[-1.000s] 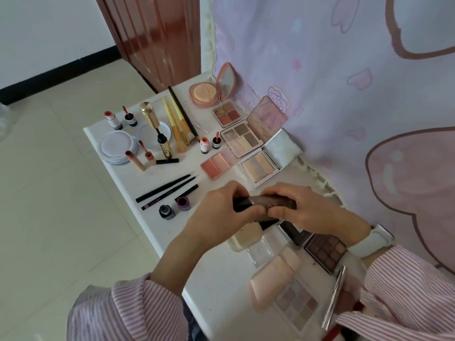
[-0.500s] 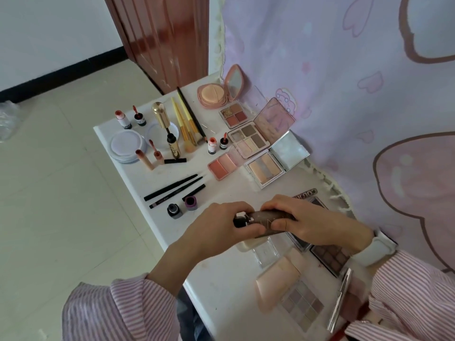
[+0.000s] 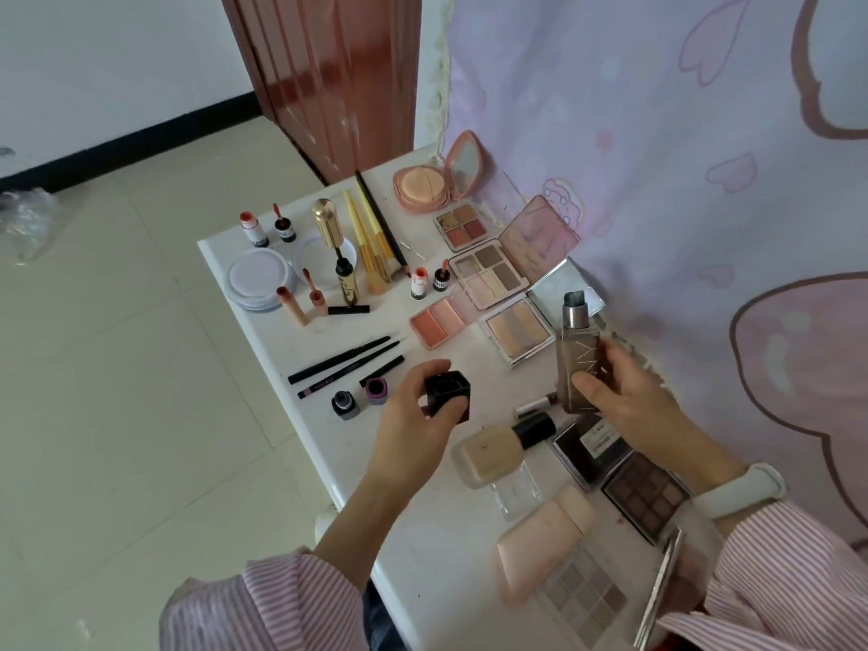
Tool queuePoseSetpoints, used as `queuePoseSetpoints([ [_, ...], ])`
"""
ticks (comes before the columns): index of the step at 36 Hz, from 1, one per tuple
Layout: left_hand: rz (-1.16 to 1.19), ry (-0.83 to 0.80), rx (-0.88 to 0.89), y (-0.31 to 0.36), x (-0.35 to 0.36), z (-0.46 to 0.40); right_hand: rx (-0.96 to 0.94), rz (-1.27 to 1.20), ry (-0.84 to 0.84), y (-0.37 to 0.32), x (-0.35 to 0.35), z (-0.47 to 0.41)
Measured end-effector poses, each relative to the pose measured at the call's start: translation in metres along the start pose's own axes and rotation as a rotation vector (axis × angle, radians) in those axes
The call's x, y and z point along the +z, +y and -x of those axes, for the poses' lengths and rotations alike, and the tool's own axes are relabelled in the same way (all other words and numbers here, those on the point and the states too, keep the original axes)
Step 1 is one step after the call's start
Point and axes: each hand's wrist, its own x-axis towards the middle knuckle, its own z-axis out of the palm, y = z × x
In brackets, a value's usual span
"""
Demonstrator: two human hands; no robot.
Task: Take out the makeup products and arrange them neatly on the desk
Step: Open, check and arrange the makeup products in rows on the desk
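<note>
Black square cap (image 3: 447,391) sits in the left hand (image 3: 418,418), fingers and thumb curled round it, open end facing up, held above the white desk (image 3: 282,335) beside 2 small nail polish bottles (image 3: 360,397). Left forearm reaches in from the lower left, striped sleeve (image 3: 263,603) pushed back. Right hand (image 3: 629,401) grasps the brown foundation bottle (image 3: 578,364) upright, thumb across its front, silver pump neck exposed at the top. Bottle is held above the desk, just in front of the open contour palette (image 3: 516,333). Right wrist carries a white band (image 3: 737,493). Beige foundation bottle (image 3: 493,455) lies on its side between both hands.
</note>
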Motion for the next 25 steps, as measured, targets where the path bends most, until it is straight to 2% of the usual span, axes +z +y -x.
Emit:
queuePoseSetpoints([
  [5,-0.129,0.196,0.106,-0.012,0.014,-0.011,-0.110,-0.009,0.135,-0.008,0.021,-0.011],
  [11,-0.219,0.326,0.158,-0.019,0.028,-0.023,-0.228,0.057,0.243,-0.015,0.056,-0.025],
  [15,-0.291,0.358,0.214,-0.024,0.030,-0.031,-0.292,0.161,0.380,-0.012,0.074,-0.040],
  [25,-0.296,0.360,0.254,-0.031,0.032,-0.041,-0.310,0.199,0.468,-0.014,0.087,-0.055],
])
